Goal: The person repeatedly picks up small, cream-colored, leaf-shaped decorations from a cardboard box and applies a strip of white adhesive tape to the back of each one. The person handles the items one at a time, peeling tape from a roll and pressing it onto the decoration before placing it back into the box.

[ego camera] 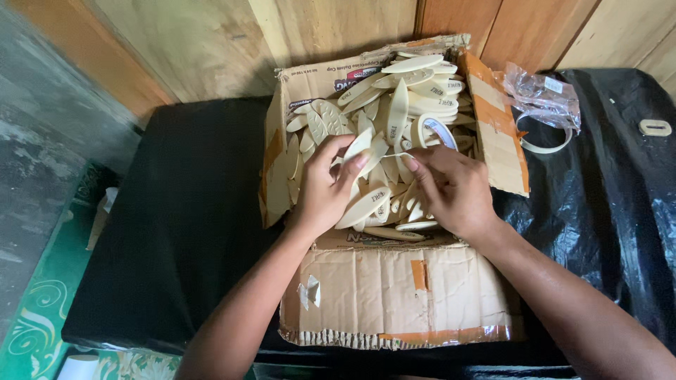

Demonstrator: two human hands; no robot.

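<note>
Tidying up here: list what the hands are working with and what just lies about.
In use:
- left hand and right hand, holding cream oval wooden pieces
- torn brown cardboard box
- roll of pale tape

Lying about:
- crumpled clear plastic bag
- small cream ring
- black sheet

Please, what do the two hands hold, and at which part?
The left hand grips a stack of cream oval flat pieces around its middle. The right hand pinches a thin tape strip by its end.

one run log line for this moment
left hand: grips oval pieces | right hand: pinches strip | both over open box | tape roll in box
</note>
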